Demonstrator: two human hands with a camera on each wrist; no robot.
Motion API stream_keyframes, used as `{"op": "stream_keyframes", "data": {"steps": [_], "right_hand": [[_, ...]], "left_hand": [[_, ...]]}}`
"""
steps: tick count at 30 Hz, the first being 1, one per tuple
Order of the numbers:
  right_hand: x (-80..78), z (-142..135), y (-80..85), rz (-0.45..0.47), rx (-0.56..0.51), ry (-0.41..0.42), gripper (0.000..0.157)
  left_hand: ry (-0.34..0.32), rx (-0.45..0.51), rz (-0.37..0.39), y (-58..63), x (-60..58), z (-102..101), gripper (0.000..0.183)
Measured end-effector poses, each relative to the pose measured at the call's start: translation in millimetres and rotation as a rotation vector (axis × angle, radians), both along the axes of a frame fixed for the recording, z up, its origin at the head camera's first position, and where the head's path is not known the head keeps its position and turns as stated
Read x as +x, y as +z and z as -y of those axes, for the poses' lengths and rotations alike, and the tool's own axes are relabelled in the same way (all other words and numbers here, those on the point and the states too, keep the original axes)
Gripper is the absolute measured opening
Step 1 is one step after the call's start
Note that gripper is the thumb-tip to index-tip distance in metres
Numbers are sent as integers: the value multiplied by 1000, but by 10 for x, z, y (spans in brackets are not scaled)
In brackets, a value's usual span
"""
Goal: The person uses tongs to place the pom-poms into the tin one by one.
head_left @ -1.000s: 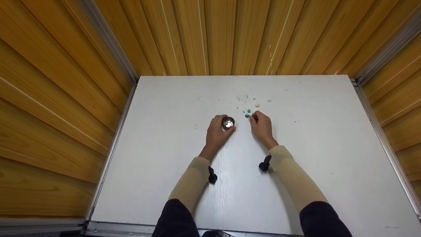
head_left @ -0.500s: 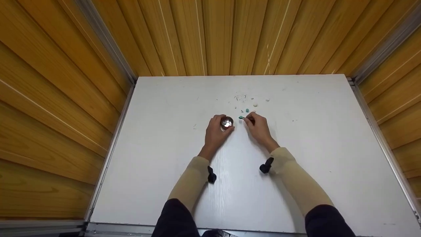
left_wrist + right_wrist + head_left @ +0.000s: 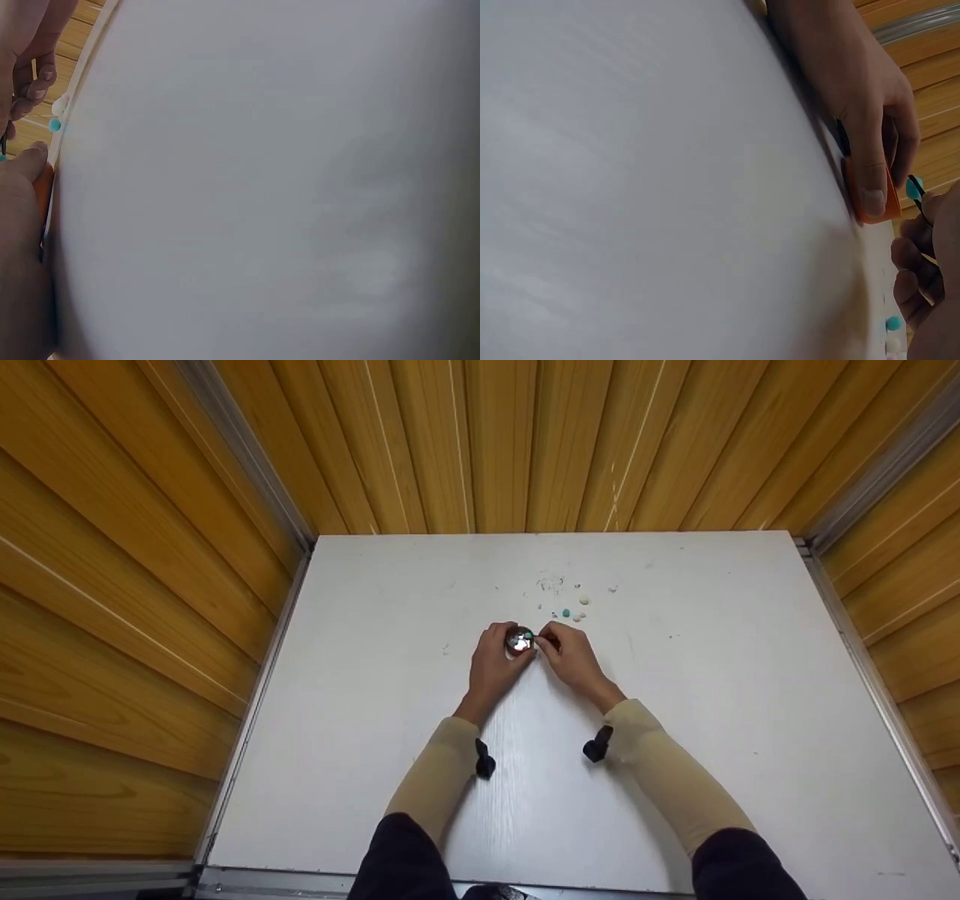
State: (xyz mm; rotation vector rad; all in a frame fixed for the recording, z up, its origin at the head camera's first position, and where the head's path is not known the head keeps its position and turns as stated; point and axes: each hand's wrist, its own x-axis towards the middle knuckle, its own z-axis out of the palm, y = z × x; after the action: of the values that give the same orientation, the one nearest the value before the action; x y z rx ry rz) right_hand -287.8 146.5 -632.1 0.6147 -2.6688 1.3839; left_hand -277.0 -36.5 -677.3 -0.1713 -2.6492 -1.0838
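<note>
Left hand (image 3: 495, 666) curled round small orange cup (image 3: 519, 643), cup standing mid-worktop (image 3: 375, 675), well in from all edges. Right hand (image 3: 576, 658) pinching thin dark tool (image 3: 922, 211); teal ball (image 3: 914, 187) at its tip, over cup's mouth. Second teal ball (image 3: 566, 613) and white balls (image 3: 584, 600) lie beyond the hands, towards far edge.

We see a small orange cup (image 3: 520, 642), shiny inside, standing upright in the grip of the left hand (image 3: 493, 661). The right hand (image 3: 572, 658) pinches a thin dark tool (image 3: 923, 213), which carries a teal ball (image 3: 914, 189) at the cup's mouth. Beyond, we find another teal ball (image 3: 566, 613) near whitish pieces (image 3: 584, 600).
</note>
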Motion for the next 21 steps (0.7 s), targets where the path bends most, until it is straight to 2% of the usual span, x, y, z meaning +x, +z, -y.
{"op": "stream_keyframes", "data": {"steps": [7,13,16,21], "right_hand": [[-13,17,-41,6,36,19,12],[-13,-39,-50,46,9,18,12],[-31,-86,-55,39,-13,-21,11],[-86,-192,-100,23,-13,-135,11]], "left_hand": [[-3,4,-9,8,1,0,61],[-11,-3,11,25,19,0,62],[-9,2,16,32,19,1,62],[-3,8,26,35,26,0,63]]}}
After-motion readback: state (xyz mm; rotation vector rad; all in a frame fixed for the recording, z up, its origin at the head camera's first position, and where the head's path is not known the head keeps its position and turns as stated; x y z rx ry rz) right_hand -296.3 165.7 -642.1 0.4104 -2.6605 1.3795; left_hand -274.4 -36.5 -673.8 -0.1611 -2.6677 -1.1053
